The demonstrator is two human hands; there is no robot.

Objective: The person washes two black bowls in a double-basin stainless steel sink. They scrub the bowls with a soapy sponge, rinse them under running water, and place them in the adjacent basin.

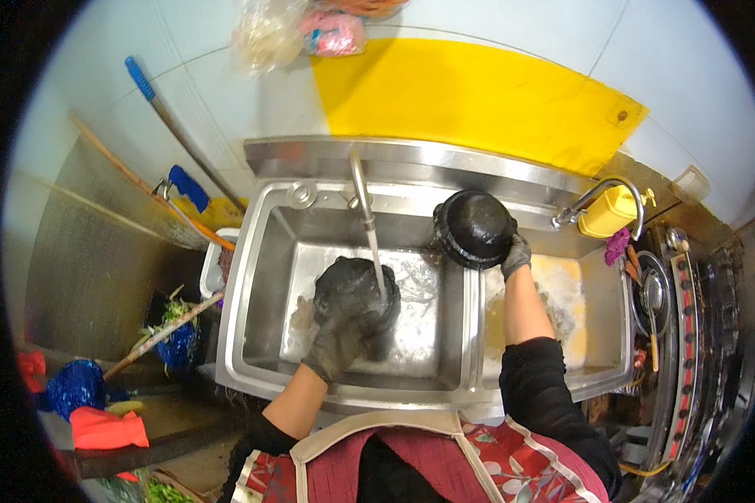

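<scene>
My left hand (336,344), in a dark glove, is at a black pot or bowl (351,284) in the left basin of a steel double sink (261,251). Water from the left faucet (361,188) runs onto this vessel. Its outline is partly blurred, and my left fingers are hard to make out against it. My right hand (517,256), gloved too, grips the right edge of a second black pot (478,227), which is bottom up above the divider near the sink's back rim.
Foamy, yellowish water (560,295) lies in the right basin. A second faucet (604,182) and a yellow container (607,210) stand behind it. Right of the sink is a stove (686,352) with a ladle (652,295). Long handles lean at the left, near a pale tub (211,270).
</scene>
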